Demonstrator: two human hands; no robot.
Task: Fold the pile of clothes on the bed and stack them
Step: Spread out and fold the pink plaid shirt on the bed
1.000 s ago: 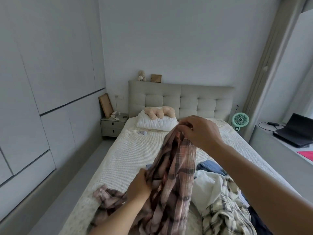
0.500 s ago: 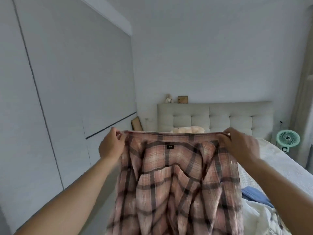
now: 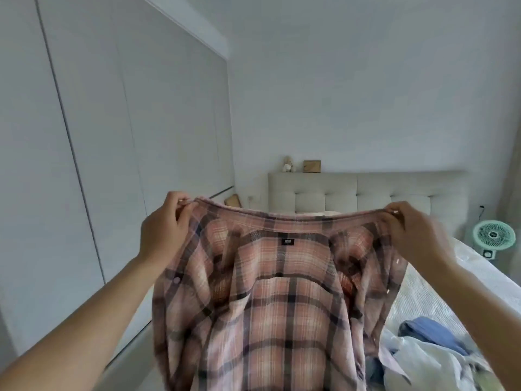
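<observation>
A second ago we had the pink plaid shirt (image 3: pixel 282 300) bunched up low over the bed, left hand (image 3: pixel 166 230) down near the bottom of the frame and right hand (image 3: pixel 411 235) up higher. Now both hands are level mid-frame, spread apart, each pinching a collar end, so the shirt hangs open. Our view's tilted up too, so less of the clothes pile (image 3: pixel 428 354) shows, lower right.

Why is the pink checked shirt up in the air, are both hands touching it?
Touching. The head view shows the left hand and right hand each pinching a top corner of the pink checked shirt, holding it up.
</observation>
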